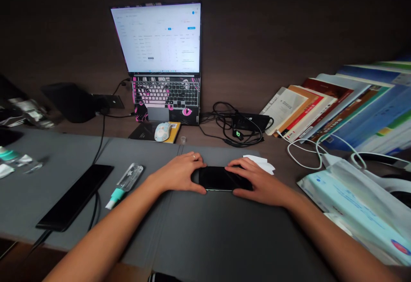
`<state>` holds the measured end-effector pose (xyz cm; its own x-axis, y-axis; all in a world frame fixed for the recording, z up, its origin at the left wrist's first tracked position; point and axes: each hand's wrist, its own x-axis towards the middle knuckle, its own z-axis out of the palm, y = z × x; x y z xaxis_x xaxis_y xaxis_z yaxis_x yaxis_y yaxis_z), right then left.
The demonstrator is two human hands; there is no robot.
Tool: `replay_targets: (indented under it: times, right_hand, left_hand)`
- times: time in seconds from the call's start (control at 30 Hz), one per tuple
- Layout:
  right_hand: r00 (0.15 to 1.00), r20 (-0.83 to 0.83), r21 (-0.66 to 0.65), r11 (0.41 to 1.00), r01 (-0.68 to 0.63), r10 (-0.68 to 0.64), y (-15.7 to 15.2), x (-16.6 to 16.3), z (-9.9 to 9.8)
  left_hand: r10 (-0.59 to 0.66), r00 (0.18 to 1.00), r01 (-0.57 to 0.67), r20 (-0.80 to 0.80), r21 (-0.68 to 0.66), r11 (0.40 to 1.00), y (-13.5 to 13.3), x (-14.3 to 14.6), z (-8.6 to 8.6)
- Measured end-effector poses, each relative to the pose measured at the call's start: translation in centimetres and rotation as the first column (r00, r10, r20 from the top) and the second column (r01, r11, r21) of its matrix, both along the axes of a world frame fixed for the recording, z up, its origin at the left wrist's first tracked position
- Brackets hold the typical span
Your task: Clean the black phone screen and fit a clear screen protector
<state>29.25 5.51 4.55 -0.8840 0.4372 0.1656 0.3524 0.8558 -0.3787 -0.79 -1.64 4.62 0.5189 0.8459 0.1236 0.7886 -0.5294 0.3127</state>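
A black phone (218, 178) lies flat, screen up, on a grey desk mat (199, 230) in the middle of the view. My left hand (180, 173) grips its left end, fingers curled over the far edge and thumb at the near edge. My right hand (257, 181) grips its right end the same way, fingers lying across the top. A ring shows on a finger of my left hand. White wipes or papers (261, 162) lie just behind my right hand.
A lit laptop (163, 59) stands at the back with a mouse (162, 131) before it. A dark tablet (75, 196) and a clear spray bottle (126, 179) lie at left. Tangled black cables (237, 128), books (321, 106), white cable (308, 149) and a packet (356, 205) are at right.
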Motion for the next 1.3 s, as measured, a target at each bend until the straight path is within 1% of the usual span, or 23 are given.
replay_targets:
  times: [0.23,0.47,0.63,0.73,0.87,1.1,1.3]
  right_hand:
    - [1.0,0.001,0.025,1.0,-0.015,0.015,0.0,0.0,-0.3]
    - [1.0,0.01,0.051,0.998,-0.024,0.024,0.0,0.0,-0.2]
    - [0.999,0.035,0.119,0.993,-0.012,0.008,-0.6,-0.3,0.3]
    - [0.998,0.058,0.148,0.988,-0.045,0.036,-1.4,-1.1,0.5]
    - [0.992,0.101,0.15,0.984,-0.092,0.078,-2.1,-2.0,0.6]
    - [0.996,0.077,0.162,0.985,-0.055,0.043,-1.5,-1.5,1.0]
    - [0.998,0.067,0.136,0.99,-0.019,0.01,-0.7,-0.4,1.5]
  left_hand:
    - [0.012,1.0,-0.012,-0.012,0.01,1.0,-0.1,0.0,0.0]
    - [0.016,1.0,-0.016,-0.001,0.013,1.0,-0.3,0.3,0.2]
    - [0.016,1.0,-0.015,-0.027,0.015,1.0,-0.3,0.4,0.3]
    - [0.026,0.999,-0.026,-0.032,0.016,1.0,-0.3,0.5,0.3]
    - [0.028,0.999,-0.027,-0.037,0.022,0.999,-0.3,0.7,0.3]
    - [0.025,0.999,-0.025,-0.025,0.026,0.999,-0.4,0.7,0.1]
    - [0.023,0.999,-0.022,-0.034,0.03,0.999,-0.3,0.6,0.1]
